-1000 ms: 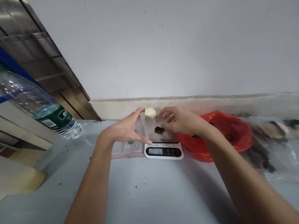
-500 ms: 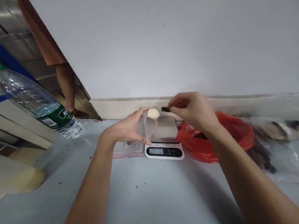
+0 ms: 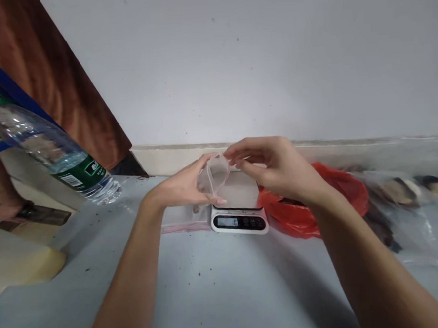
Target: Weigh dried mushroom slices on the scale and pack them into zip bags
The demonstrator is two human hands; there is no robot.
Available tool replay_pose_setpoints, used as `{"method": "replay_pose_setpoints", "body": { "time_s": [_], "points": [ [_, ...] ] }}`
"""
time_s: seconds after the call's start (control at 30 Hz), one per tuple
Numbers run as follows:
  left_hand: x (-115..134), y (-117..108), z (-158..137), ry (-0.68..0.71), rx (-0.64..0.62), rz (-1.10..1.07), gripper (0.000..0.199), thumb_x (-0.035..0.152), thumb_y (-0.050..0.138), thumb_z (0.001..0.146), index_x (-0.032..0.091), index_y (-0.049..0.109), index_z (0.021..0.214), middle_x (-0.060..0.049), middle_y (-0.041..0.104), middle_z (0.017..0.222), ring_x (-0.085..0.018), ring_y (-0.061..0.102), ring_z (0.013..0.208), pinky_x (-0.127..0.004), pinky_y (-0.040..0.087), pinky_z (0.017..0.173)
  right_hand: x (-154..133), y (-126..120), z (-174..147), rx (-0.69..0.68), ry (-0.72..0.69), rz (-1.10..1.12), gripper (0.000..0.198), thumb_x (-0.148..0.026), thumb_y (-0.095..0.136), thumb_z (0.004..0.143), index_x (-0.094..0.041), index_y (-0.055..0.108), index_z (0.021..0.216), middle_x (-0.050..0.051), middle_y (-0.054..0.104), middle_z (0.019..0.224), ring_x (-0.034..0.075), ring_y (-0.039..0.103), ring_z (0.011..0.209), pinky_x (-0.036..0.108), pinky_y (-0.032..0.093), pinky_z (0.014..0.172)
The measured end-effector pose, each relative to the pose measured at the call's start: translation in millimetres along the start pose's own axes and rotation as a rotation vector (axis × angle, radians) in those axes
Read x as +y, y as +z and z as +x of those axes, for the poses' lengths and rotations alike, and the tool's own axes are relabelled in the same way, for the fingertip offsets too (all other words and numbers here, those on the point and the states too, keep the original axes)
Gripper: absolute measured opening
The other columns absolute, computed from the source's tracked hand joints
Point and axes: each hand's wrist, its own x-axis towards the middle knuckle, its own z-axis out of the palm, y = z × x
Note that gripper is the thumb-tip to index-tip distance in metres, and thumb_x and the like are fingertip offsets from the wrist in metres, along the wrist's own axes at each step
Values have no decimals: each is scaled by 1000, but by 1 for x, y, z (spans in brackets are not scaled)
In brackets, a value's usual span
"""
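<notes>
A person's two bare hands meet at a small clear bag (image 3: 218,173) above a kitchen scale (image 3: 241,227) on a pale blue-gray counter (image 3: 212,293). The left hand (image 3: 183,185) has the bag in its grip, the thumb low near the scale's front and the fingers at the top, with the bag's mouth spread wide. The right hand (image 3: 273,168) reaches in from the other side, its bent fingers at the bag's rim; whether its grip is closed on anything cannot be told. The scale's display is lit, its digits small and blurred. A flat clear bag (image 3: 186,228) lies to the scale's left, a red plastic bag (image 3: 293,224) just to its right. Further right are more clear bags (image 3: 427,235) with dark and pale contents. At far left, beyond a part-filled water bottle (image 3: 80,172), shows another person's reddish-brown garment (image 3: 59,99).
</notes>
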Motion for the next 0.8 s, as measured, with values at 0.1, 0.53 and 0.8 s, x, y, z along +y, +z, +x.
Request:
{"method": "replay_pose_setpoints", "body": {
  "time_s": [0.1,0.53,0.8],
  "points": [
    [3,-5,-3,20,-21,-60,103,56,83,77,28,31,162,-15,54,154,-35,52,141,-46,52,108,-3,-8,-3,-43,-100,-167,19,-17,66,84,-22,79,96,11,70,133,29,69,117,45,58,98],
    [26,-7,-6,68,236,-248,19,29,73,92,18,80,106,-5,84,95,-21,80,95,-29,63,89,-10,-13,-2,96,80,-4,22,-35,75,77,-22,61,67,0,65,68,16,58,64,33,50,65],
    [30,-4,-3,106,358,-148,15,30,73,90,16,80,87,-4,82,81,-18,79,80,-23,62,71,-11,-23,-5,27,73,-64,12,-32,72,80,-22,67,82,1,67,74,16,59,66,31,48,64]
  ]
}}
